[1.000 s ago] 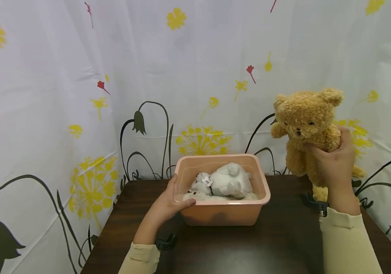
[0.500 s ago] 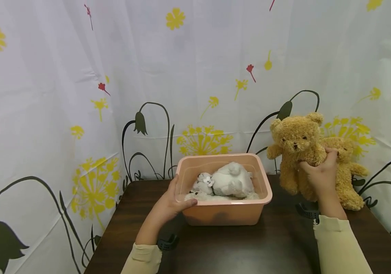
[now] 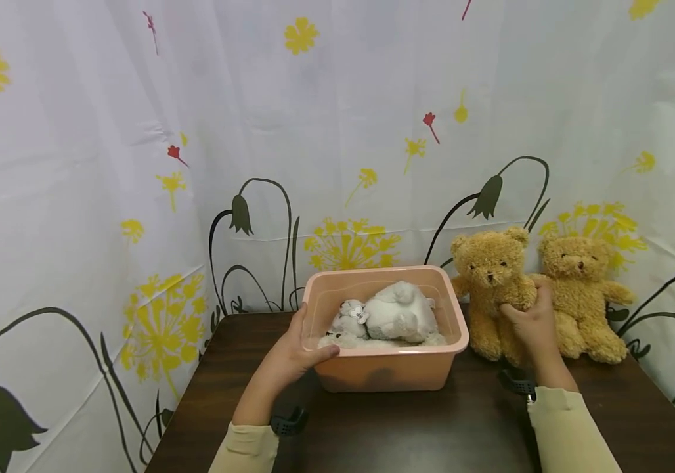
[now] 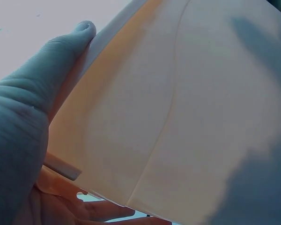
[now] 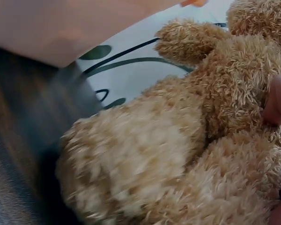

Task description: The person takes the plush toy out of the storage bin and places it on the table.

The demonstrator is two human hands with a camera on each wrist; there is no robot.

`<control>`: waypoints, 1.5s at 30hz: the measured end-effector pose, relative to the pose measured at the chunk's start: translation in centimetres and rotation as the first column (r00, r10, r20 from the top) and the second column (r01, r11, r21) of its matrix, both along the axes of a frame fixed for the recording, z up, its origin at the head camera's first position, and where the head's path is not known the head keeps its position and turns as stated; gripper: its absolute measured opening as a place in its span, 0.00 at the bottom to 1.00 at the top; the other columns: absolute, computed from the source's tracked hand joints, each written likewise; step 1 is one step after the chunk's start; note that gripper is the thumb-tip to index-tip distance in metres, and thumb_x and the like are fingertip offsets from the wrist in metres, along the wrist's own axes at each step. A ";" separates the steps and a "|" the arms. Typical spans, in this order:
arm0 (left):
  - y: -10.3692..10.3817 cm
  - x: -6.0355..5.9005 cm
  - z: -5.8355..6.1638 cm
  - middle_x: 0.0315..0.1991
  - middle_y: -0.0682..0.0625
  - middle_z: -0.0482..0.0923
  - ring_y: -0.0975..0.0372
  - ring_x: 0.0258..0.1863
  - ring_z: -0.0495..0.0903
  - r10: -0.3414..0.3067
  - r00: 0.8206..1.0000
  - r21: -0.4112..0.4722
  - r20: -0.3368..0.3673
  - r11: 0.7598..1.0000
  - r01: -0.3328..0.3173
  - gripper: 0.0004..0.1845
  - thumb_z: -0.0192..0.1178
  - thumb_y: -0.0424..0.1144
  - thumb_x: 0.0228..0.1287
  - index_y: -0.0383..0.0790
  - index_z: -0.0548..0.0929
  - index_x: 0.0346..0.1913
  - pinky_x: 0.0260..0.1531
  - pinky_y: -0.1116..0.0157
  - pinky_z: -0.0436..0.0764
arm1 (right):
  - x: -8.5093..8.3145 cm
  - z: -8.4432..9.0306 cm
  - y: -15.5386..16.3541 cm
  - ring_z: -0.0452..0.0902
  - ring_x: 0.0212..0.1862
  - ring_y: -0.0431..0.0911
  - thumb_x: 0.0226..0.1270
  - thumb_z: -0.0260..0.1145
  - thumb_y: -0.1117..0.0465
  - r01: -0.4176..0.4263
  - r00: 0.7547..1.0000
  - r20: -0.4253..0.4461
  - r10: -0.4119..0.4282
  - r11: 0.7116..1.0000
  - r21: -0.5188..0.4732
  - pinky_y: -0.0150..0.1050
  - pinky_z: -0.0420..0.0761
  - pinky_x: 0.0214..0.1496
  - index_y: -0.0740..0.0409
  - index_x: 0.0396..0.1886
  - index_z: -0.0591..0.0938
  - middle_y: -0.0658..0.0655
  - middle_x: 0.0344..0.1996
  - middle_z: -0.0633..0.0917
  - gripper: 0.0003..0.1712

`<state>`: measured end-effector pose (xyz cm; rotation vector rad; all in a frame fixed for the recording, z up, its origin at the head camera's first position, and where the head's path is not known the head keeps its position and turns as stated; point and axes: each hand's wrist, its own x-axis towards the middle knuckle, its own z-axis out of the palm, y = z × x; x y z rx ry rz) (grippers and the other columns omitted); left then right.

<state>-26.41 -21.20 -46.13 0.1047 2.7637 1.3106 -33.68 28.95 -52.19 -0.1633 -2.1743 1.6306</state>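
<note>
My right hand (image 3: 534, 328) grips a curly golden teddy bear (image 3: 488, 263) by its side, thumb across the belly. The bear is upright, its feet close over the table just right of a peach plastic basin (image 3: 381, 373). In the right wrist view, the bear's furry leg (image 5: 126, 154) fills the foreground. My left hand (image 3: 285, 360) holds the basin's left front corner, with the thumb (image 4: 61, 51) along the rim and the other fingers at the side wall. White plush toys (image 3: 399, 309) lie inside the basin, one with a small tag.
A second golden teddy bear (image 3: 582, 282) sits at the table's right back, close beside the held one. The dark wood table (image 3: 420, 433) runs up to a white curtain (image 3: 337, 131) printed with flowers, which hangs behind and on both sides.
My right hand has brought the teddy bear down and left, from above the right back towards the table beside the basin. The second bear has come into full view. My left hand stays on the basin.
</note>
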 end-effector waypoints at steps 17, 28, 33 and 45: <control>0.1 -0.2 0.2 0.85 0.31 0.60 0.39 0.80 0.69 0.000 1.000 0.006 -0.005 1.000 0.001 0.71 0.79 0.66 0.58 0.50 0.42 0.91 0.76 0.32 0.68 | -1.0 -5.4 0.4 0.77 0.55 0.47 0.82 0.64 0.54 -0.036 0.998 0.057 0.034 0.998 0.042 0.28 0.79 0.44 0.54 0.85 0.52 0.72 0.70 0.73 0.44; 0.1 -0.2 0.5 0.86 0.31 0.58 0.38 0.81 0.67 -0.001 1.000 0.001 0.007 1.000 0.001 0.71 0.79 0.66 0.58 0.50 0.41 0.91 0.76 0.32 0.67 | -2.0 -6.8 2.1 0.64 0.28 0.43 0.86 0.50 0.66 -0.159 0.987 -0.005 0.159 0.987 -0.035 0.43 0.72 0.28 0.57 0.85 0.41 0.63 0.60 0.70 0.39; 0.0 -0.1 0.1 0.85 0.31 0.58 0.38 0.81 0.67 -0.004 1.000 0.003 0.001 1.000 0.004 0.71 0.79 0.66 0.58 0.50 0.41 0.91 0.76 0.32 0.68 | -1.7 -5.8 2.1 0.68 0.37 0.44 0.86 0.50 0.67 -0.221 0.975 0.019 0.222 0.974 -0.041 0.41 0.74 0.33 0.62 0.83 0.39 0.64 0.62 0.67 0.39; 0.0 -0.2 -0.1 0.86 0.32 0.58 0.39 0.81 0.67 0.002 1.000 0.013 0.004 1.000 -0.002 0.71 0.79 0.65 0.57 0.52 0.42 0.91 0.75 0.32 0.68 | -1.7 -5.2 3.4 0.63 0.74 0.60 0.90 0.56 0.49 -0.330 0.919 0.183 0.350 0.935 -0.127 0.39 0.77 0.60 0.57 0.86 0.28 0.69 0.81 0.48 0.52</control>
